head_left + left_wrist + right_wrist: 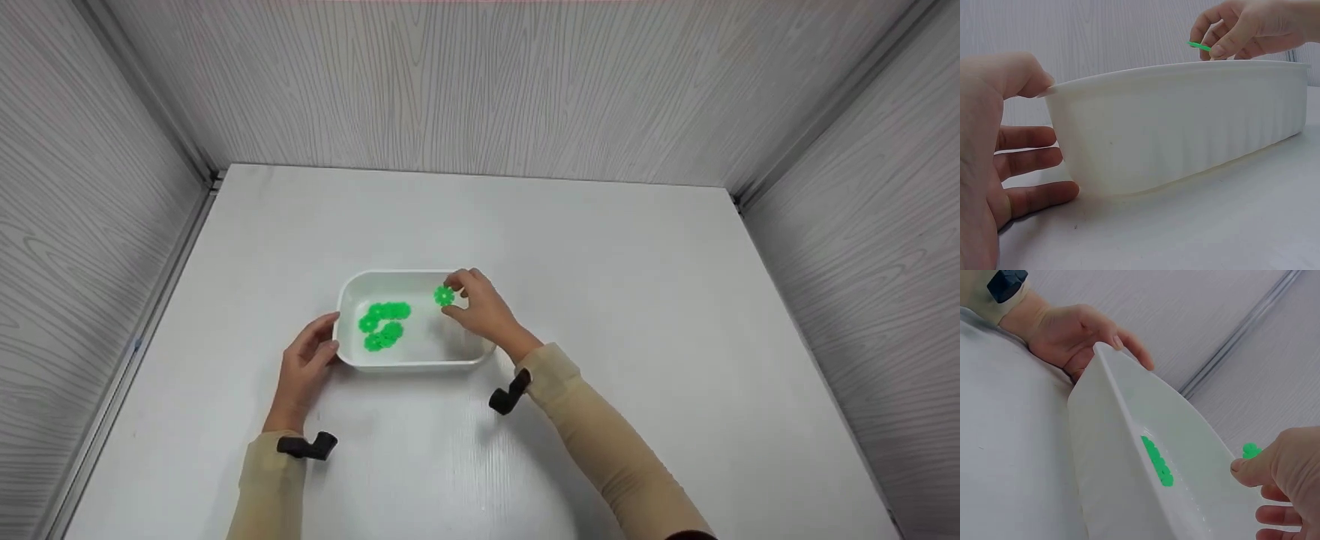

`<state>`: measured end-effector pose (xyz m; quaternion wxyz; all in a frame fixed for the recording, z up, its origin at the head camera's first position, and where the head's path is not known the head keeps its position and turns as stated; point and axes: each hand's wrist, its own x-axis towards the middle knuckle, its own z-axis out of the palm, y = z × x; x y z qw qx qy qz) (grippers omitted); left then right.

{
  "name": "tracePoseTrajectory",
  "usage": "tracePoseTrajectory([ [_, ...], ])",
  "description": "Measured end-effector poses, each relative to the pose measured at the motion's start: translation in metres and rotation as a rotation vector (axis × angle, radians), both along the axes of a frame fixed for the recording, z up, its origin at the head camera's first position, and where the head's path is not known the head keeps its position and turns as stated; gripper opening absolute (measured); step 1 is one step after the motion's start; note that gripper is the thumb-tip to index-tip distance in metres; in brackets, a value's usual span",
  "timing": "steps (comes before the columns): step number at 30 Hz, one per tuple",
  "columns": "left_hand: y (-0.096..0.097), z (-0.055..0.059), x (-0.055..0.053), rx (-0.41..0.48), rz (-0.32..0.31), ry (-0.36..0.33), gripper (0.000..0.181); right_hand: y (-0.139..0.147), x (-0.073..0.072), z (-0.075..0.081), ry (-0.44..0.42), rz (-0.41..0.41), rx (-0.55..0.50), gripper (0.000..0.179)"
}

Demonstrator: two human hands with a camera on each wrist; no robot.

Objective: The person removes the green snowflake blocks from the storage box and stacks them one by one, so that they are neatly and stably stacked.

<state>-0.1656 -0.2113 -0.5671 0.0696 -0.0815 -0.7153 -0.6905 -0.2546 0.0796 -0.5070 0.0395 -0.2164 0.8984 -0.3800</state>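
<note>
Right hand (482, 309) pinches one small bright-green flower-shaped disc (439, 298) (prob. plastic, hole in centre) btwn thumb & fingertips, over R part of the container; L-wrist view shows it above rim level. Left hand (304, 364) grips L end of the white, round-cornered rectangular container (420, 365), prob. plastic too: one digit over the rim, others vs. outer wall.

Inside, more green discs lie overlapping in L half, 2 groups: far group (390, 310) in a bent row, near group (384, 337) just beside it, closer to the person. Exact no. can't be told.

Step in hand, my read: handling discs one at a time; this one's either coming out or going in, can't tell which. Next move calls for a steady fingertip pinch, esp. as disc is thin & held by its edge: enough height to clear the rim if it's leaving, low release if it's going in. L hand needs to brace container so it doesn't slide.

Further out: black wrist devices (301, 448) at both beige sleeves (615, 450), white tabletop (637, 300) under container, grey wood-grain panels (480, 90) at back & sides.
</note>
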Motion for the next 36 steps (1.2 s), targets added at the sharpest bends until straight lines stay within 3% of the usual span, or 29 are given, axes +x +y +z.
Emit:
tracePoseTrajectory([
  [12,0.000,0.001,0.002,0.012,-0.005,0.007,0.041,0.051,0.006,0.002,0.096,-0.079,-0.033,0.033],
  [25,0.002,0.002,-0.001,-0.024,0.023,0.033,0.041,0.103,0.013,-0.020,0.111,-0.195,-0.041,0.032],
  [32,0.001,0.002,0.001,-0.013,0.023,0.034,0.042,0.130,0.015,-0.028,0.061,-0.267,-0.043,0.032],
  [36,0.001,0.003,0.001,-0.016,0.021,0.031,0.042,0.144,0.019,-0.031,-0.040,-0.319,-0.022,0.032],
])
